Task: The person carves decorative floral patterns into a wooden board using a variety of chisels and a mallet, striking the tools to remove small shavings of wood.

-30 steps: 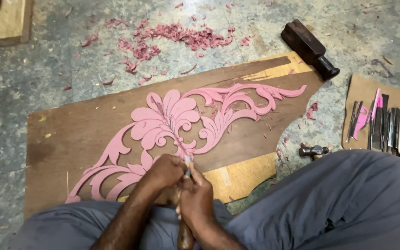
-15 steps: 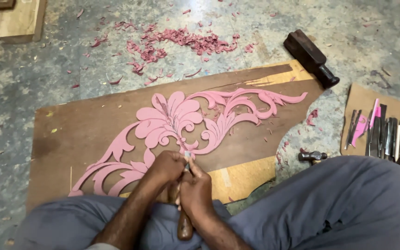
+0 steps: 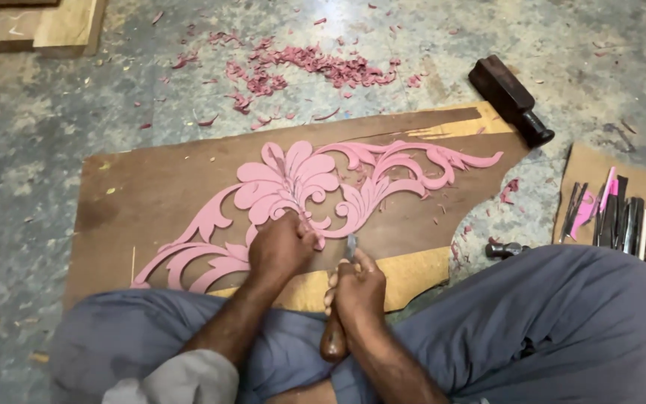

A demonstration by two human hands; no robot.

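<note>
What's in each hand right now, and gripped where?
Right hand grips a carving chisel around its wooden handle, blade tip on the pink floral carving. Left hand holds nothing; it rests pressed on the carving beside the blade.

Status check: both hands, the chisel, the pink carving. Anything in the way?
Left hand pressed on pink carving. Right hand grips chisel, blade at the scrollwork. Pink shavings and mallet lie apart; nothing blocking.

View: single head-worn camera, above the seated person.
Facing: steeply down, over both knees to the floor (image 3: 31,150).
Range: close; brown board (image 3: 151,187) fills mid-frame.
Overlap: none; one view.
</note>
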